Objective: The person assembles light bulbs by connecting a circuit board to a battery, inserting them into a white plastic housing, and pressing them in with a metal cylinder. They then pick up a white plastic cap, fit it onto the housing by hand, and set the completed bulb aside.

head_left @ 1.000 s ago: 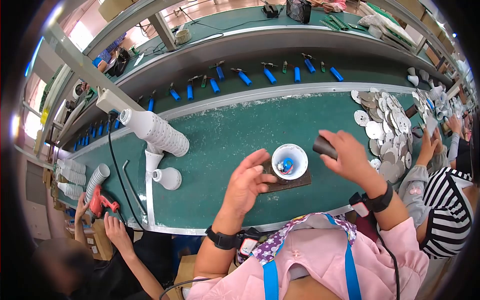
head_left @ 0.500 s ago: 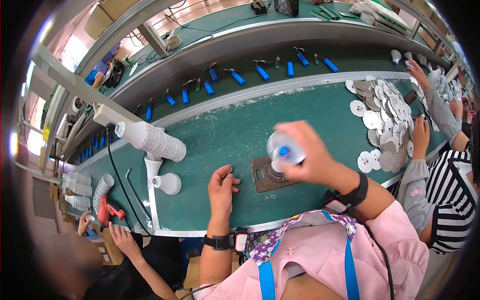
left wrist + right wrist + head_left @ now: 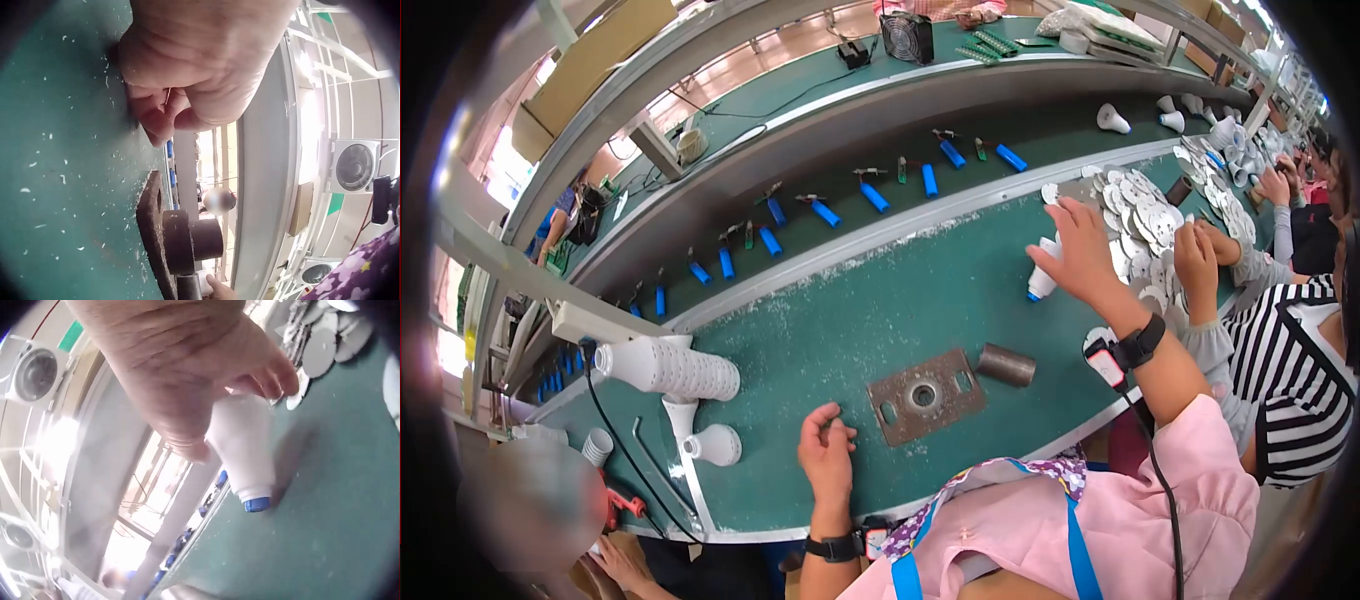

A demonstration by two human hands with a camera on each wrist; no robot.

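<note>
In the head view, my right hand (image 3: 1085,255) is spread over a white lamp housing (image 3: 1045,272) with a blue tip, right of the work area. The right wrist view has the housing (image 3: 244,447) low over the green table, between thumb and fingers; the thumb stands off its side and the fingers look loose. My left hand (image 3: 827,455) rests by the table's front with loosely curled fingers, holding nothing. To its right is a rusty metal plate (image 3: 900,412) with two slots and a raised ring at its centre. Beside the plate lies a dark metal cylinder (image 3: 1007,366).
Stacked white housings (image 3: 670,368) and a single housing (image 3: 713,445) stand left, near a black cable (image 3: 600,410). A heap of round discs (image 3: 1135,205) lies right, where another person's hand (image 3: 1197,262) works. Blue cylinders with small boards (image 3: 873,197) line the back channel.
My right hand first held the dark cylinder beside the housing, then lifted the housing off the plate and carried it right. The left hand drew back from the plate; the cylinder now lies beside it.
</note>
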